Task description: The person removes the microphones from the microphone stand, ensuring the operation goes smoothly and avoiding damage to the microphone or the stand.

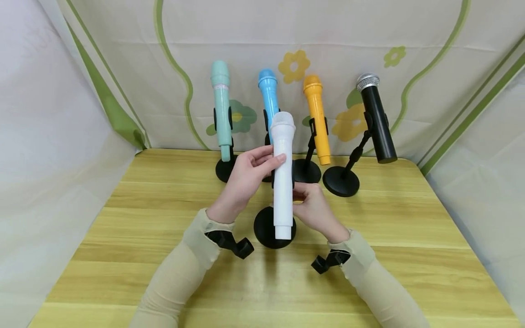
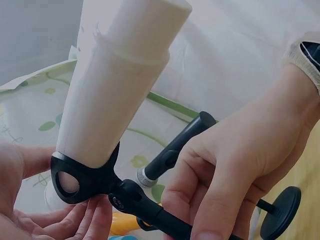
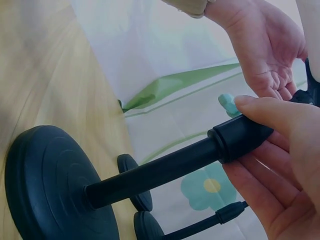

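Note:
A white microphone [image 1: 283, 196] sits in the black clip [image 2: 82, 175] of a small desk stand, its mesh head toward the back and its tail end toward me. My left hand [image 1: 246, 175] holds the microphone at mid-body, thumb on top and fingers behind it near the clip. Lower down, my right hand [image 1: 316, 207] grips the collar at the top of the stand's pole [image 3: 155, 172], as the right wrist view shows. Below is the stand's round black base [image 1: 264, 228], partly covered by the microphone in the head view.
Along the table's back edge stand other microphones on black stands: mint green [image 1: 223, 109], blue [image 1: 269, 93], orange [image 1: 317, 118] and black with a silver head [image 1: 377, 118]. Behind them hangs a flowered curtain [image 1: 328, 27]. The wooden table [image 1: 410, 278] extends toward me.

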`<state>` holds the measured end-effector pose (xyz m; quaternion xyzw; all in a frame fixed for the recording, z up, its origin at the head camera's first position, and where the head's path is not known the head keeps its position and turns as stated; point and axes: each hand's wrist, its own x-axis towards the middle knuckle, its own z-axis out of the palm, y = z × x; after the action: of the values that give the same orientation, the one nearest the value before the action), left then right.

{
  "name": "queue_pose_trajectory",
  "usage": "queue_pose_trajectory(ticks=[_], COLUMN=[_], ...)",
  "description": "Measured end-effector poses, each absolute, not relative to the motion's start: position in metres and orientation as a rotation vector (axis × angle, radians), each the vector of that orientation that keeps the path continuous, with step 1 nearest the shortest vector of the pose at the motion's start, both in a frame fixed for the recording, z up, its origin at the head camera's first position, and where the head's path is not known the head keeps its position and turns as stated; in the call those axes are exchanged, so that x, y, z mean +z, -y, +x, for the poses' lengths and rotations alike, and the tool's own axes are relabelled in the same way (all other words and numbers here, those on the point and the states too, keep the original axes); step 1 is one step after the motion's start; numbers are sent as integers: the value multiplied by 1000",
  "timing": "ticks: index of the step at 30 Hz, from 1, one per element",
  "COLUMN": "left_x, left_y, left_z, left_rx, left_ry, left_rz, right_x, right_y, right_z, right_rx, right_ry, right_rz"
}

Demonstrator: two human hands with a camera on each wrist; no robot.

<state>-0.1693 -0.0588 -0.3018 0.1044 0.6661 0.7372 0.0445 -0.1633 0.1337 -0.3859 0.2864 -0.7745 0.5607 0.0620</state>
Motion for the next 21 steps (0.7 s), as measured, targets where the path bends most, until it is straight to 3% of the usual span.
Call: queue_pose_trajectory(ticks=[21], left_x=[-294], left_y=[58], left_z=[-185], left_rx=[2289], left_ry=[-1990], left_rz=[347], right_x=[-386], right_y=[-134], right_z=[-166], right_rx=[1695], right_ry=[2314], right_rz=[931])
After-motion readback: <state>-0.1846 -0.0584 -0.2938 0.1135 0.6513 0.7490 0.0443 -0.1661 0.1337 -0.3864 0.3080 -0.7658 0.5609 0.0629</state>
